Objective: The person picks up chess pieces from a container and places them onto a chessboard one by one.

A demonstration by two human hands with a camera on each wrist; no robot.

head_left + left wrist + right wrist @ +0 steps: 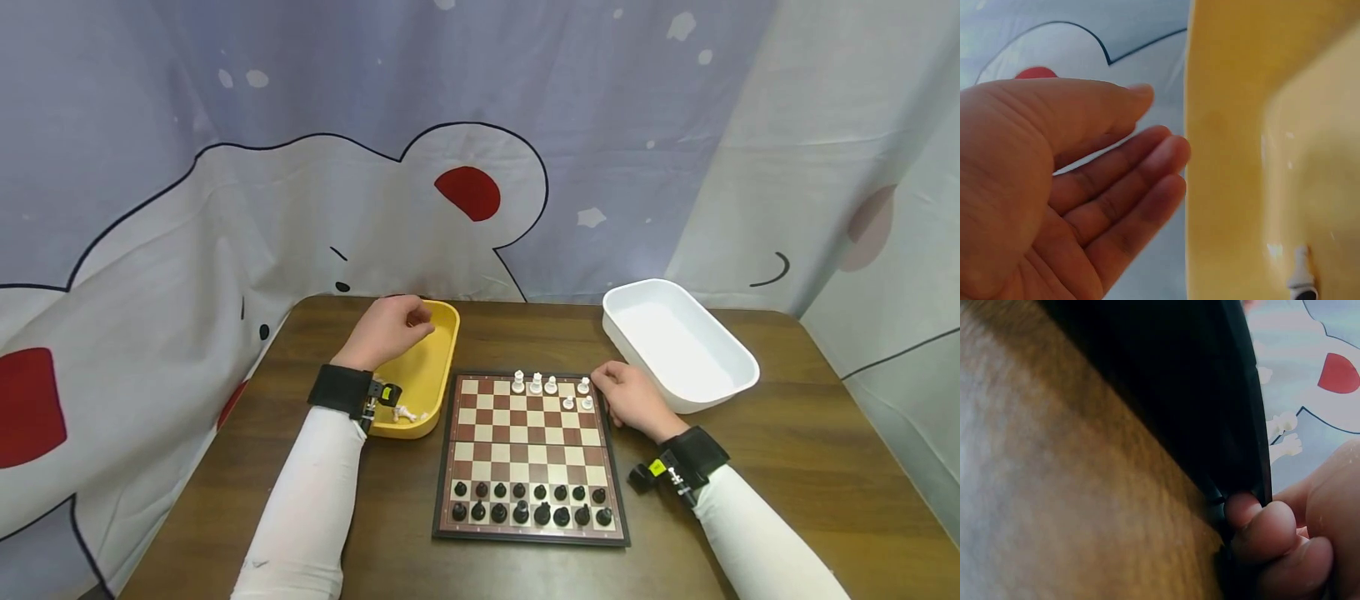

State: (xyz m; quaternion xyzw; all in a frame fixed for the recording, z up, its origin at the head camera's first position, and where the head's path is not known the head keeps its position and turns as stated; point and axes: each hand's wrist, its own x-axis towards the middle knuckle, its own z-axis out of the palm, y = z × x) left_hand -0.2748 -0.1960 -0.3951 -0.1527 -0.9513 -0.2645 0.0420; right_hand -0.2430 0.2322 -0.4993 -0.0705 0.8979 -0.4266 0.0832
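Note:
My left hand [386, 329] hovers above the far part of a yellow tray [420, 367]. Its fingers are loosely bent, and the left wrist view shows nothing between thumb and fingertips. White chess pieces [405, 413] lie in the tray's near end, partly hidden by the wrist. A brown and cream chessboard [525, 454] lies to the right of the tray. Several white pieces [536, 384] stand along its far side, and two rows of black pieces [521, 512] on its near side. My right hand [630, 396] grips the board's edge at the far right corner, fingers curled against it.
A white tray [675, 342] stands behind and right of the right hand. Everything is on a brown wooden table [810, 467], with a patterned cloth [337, 192] hanging behind it.

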